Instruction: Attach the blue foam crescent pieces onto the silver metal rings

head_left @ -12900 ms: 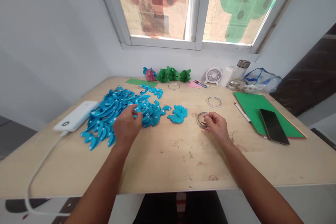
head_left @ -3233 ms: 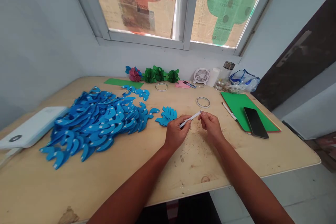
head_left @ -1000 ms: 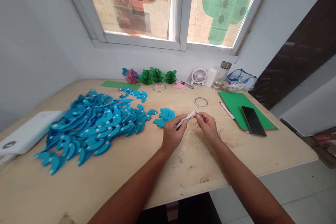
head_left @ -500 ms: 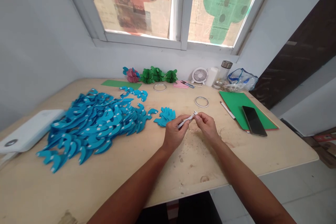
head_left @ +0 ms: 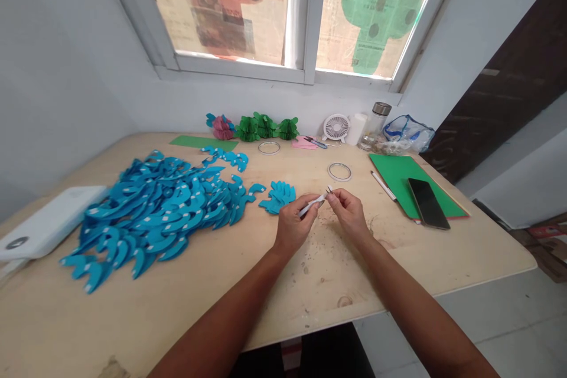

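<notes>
Head view: left hand [head_left: 292,223] pinches a white strip [head_left: 310,207], right hand [head_left: 351,215] a dark-pointed tool [head_left: 329,190], each grip closed.

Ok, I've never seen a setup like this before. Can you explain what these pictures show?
There is no robot here: a person works bare-handed, and every picture comes from one camera on their head. The left hand holds a slim white item. At its end, the right hand pinches something small with thin dark tips, too small to identify. On the wooden table, a large pile of blue cut-out pieces lies left of the hands. Green honeycomb-like decorations and a small fan stand at the back; a phone lies on a green sheet at right.
</notes>
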